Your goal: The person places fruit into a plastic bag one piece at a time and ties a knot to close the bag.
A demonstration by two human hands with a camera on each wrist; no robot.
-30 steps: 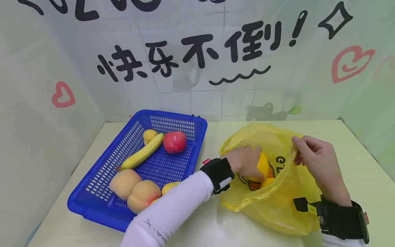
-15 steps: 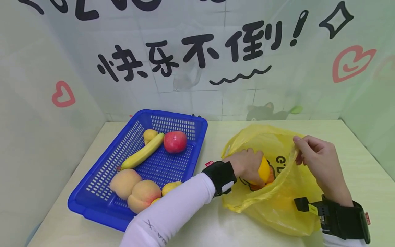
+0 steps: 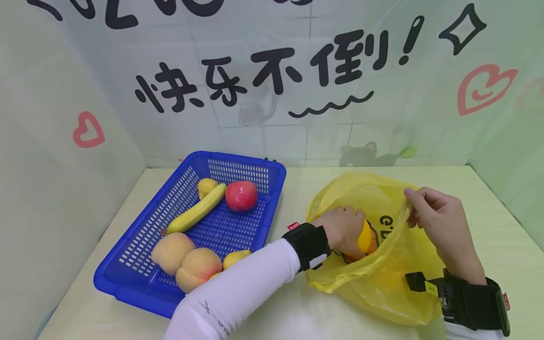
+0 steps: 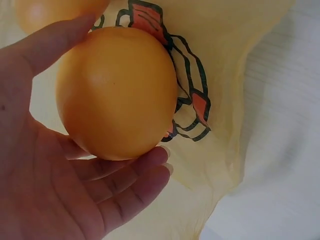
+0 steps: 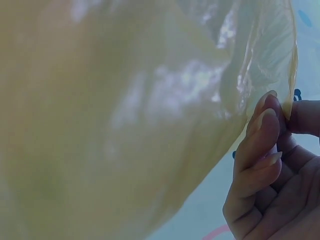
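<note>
My left hand [image 3: 342,230] reaches into the mouth of a yellow plastic bag [image 3: 378,297] and holds an orange [image 4: 117,92]. In the left wrist view the thumb lies along the top of the orange and the fingers curl under it, over the bag's printed inner side. A second orange [image 4: 60,12] shows at that view's upper left corner, partly behind the thumb. With thumb and fingertips, my right hand [image 3: 442,222] pinches the bag's right rim. The right wrist view shows this pinch from below, the bag film filling most of it.
Left of the bag stands a blue plastic basket [image 3: 127,288]. In it are a banana [image 3: 195,210], a red apple-like fruit [image 3: 241,195], two peaches [image 3: 172,252] and small yellow fruits [image 3: 235,257]. My left forearm [image 3: 242,285] crosses the basket's front right corner. A printed curtain hangs behind the table.
My left hand has moved slightly right and down into the bag with the orange, now covering more of it. The right hand keeps its pinch on the rim, nearly still.
</note>
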